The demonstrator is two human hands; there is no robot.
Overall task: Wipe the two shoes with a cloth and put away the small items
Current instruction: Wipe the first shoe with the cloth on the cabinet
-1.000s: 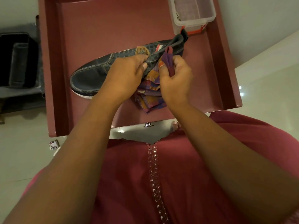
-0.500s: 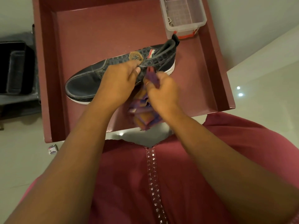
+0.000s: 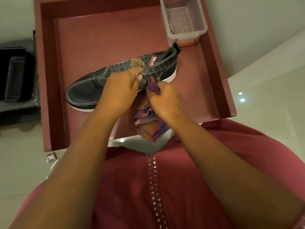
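clear bin [image 3: 184,20] cut off, contents unclear

Warm dim indoor light, 2 bright glare spots on the glossy floor [image 3: 241,96] at right, soft shadows under the arms, slight motion blur, wide-angle bending at edges, dark left margin

The tray's [image 3: 49,80] far-left floor lies bare, open to a reach. The clear box [image 3: 184,22] fills its far-right corner, and the shoe [image 3: 92,90] stretches across the middle toward that box. Raised walls rim the tray.
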